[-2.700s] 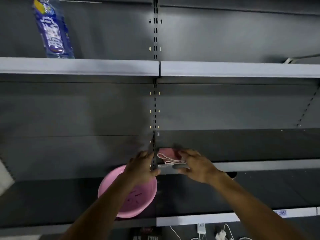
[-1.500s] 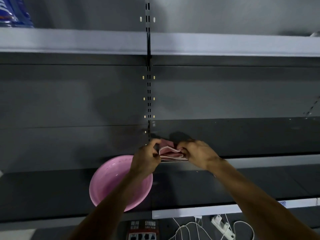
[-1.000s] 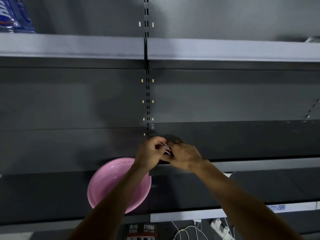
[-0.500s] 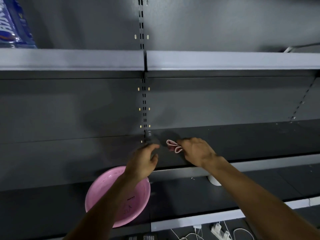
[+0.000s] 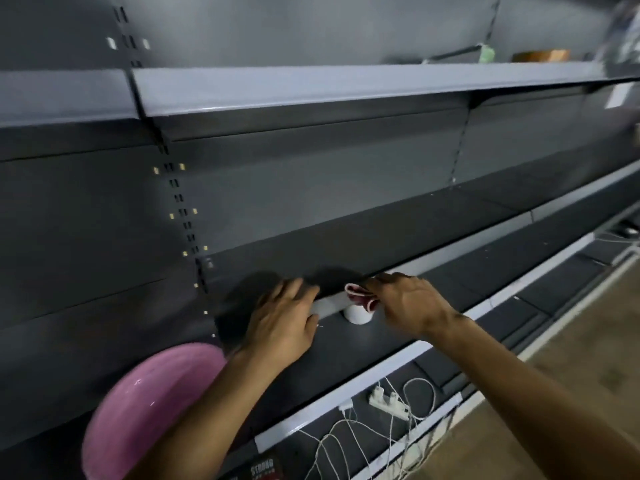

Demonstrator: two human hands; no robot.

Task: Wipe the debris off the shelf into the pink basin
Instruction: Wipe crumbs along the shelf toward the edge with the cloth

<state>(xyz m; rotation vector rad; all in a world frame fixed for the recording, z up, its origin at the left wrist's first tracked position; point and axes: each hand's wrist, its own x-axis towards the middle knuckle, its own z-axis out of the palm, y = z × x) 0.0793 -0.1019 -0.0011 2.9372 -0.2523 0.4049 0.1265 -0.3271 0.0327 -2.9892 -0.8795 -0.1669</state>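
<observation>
Pink basin sits low left, below the shelf. Power strip underneath. Our left hand lies flat, fingers straight, on the shelf's front lip. Our right hand pinches the folded cloth there. Grey upper shelf beyond.

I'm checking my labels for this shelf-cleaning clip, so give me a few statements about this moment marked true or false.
1. The right hand pinches a folded pink cloth at the shelf edge. True.
2. The left hand holds the pink basin under the cloth. False: it rests open on the shelf edge; the basin is lower, to the left, held by no hand.
3. A white power strip with cables lies below the shelves. True.
4. The cloth lies inside the basin. False: it is in the right hand, up at the shelf edge.
</observation>
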